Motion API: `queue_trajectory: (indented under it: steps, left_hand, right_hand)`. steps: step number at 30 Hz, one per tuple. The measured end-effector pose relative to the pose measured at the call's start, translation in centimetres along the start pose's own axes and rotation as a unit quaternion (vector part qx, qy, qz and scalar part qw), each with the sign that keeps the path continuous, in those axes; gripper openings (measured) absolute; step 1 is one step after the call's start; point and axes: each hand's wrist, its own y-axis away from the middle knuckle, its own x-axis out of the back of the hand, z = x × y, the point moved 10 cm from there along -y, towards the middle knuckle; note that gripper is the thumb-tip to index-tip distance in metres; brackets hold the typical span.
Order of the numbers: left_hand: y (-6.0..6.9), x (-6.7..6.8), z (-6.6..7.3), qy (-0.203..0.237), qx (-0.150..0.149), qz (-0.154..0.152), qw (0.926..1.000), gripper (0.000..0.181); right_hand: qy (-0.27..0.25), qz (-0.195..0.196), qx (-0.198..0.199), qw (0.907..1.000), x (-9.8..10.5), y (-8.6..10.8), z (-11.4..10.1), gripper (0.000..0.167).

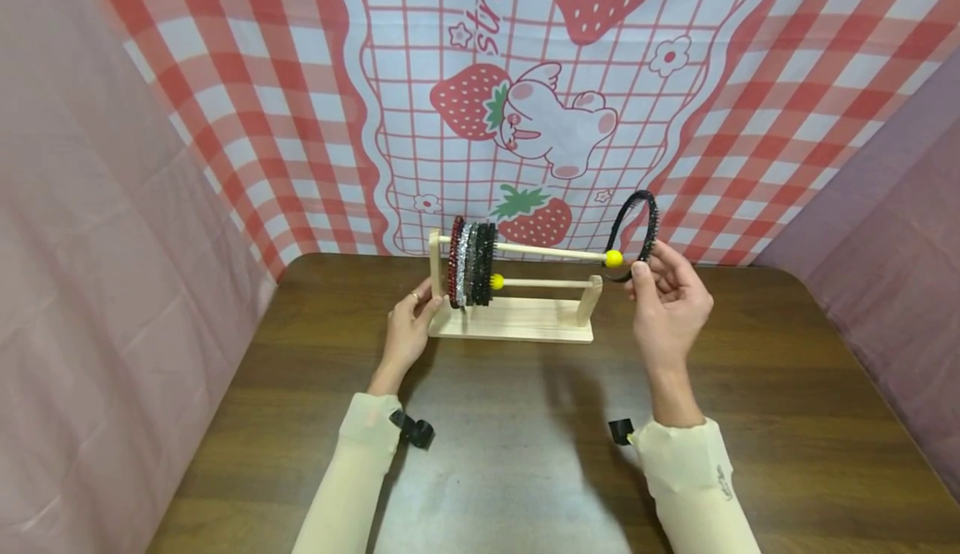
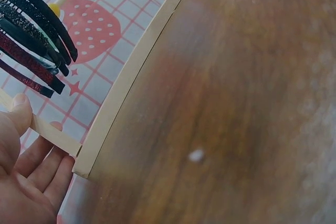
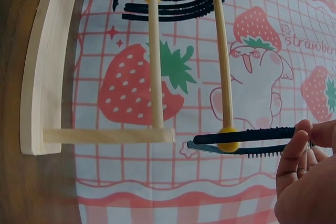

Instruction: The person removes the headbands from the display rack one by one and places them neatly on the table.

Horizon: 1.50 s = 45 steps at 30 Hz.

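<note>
A wooden headband stand (image 1: 517, 331) carries an upper rod (image 1: 551, 252) and a lower rod (image 1: 547, 283), each tipped with a yellow ball. Several headbands (image 1: 472, 267), red, silver and black, hang bunched at the upper rod's left end. My left hand (image 1: 407, 331) grips the left upright (image 2: 55, 136), thumb on one side and fingers on the other. Between thumb and fingers, my right hand (image 1: 671, 308) pinches a black toothed headband (image 3: 247, 136). Its open ends reach past either side of the upper rod's yellow ball (image 3: 228, 141) in the right wrist view.
The stand rests on a brown wooden table (image 1: 495, 471) near its back edge. Behind hangs a red-and-white checked cloth (image 1: 300, 104) with strawberries. Pink cloths (image 1: 112, 287) hang at both sides. The short right upright (image 1: 589, 302) bears the lower rod.
</note>
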Motion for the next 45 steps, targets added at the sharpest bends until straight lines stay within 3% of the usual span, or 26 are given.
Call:
queue_trajectory:
  steps: [18,28,34,38,41,45]
  left_hand:
    - [0.1,0.1,0.0,-0.002,-0.005,-0.002,1.0,0.048]
    - [0.0,0.2,0.2,-0.015,-0.009,0.003,0.9998,0.048]
    - [0.1,0.3,0.2,-0.006,-0.029,0.007,0.9995,0.048]
    - [-0.2,0.3,-0.5,0.0,-0.052,0.015,0.9985,0.049]
    - [-0.2,0.2,-0.6,0.004,-0.047,0.01,0.9988,0.048]
    - [0.0,0.0,0.0,0.001,-0.015,-0.003,0.9999,0.048]
  right_hand:
    - [0.041,0.001,0.015,0.9991,1.7,-0.5,0.2,0.025]
    - [0.064,-0.001,-0.006,0.9979,3.2,-0.9,1.4,0.026]
    - [0.106,-0.024,-0.009,0.994,4.5,-1.3,2.7,0.028]
    - [0.137,-0.031,-0.008,0.99,5.6,-1.5,3.3,0.028]
    - [0.17,-0.041,-0.006,0.9845,6.2,-1.6,3.6,0.028]
    - [0.228,-0.065,0.009,0.9713,6.8,-1.4,4.1,0.028]
